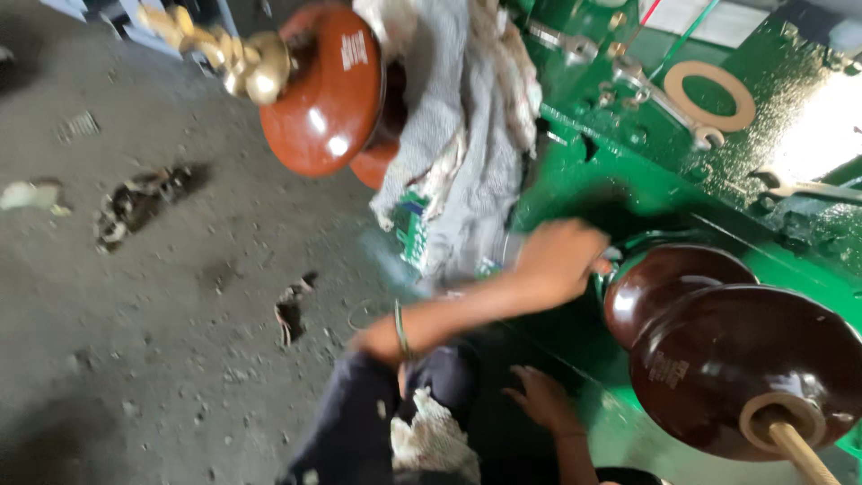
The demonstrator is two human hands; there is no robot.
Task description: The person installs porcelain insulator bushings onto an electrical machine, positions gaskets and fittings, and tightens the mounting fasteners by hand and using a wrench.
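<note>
left hand (561, 260) pressed at base of dark brown insulator (718, 359), grip cannot be told | right hand (539, 400) rested open on green casing (628, 189)

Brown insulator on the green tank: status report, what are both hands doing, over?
Left hand at base of brown insulator, grip blurred. Right hand open, low by green tank. Grey cloth draped just behind.
</note>
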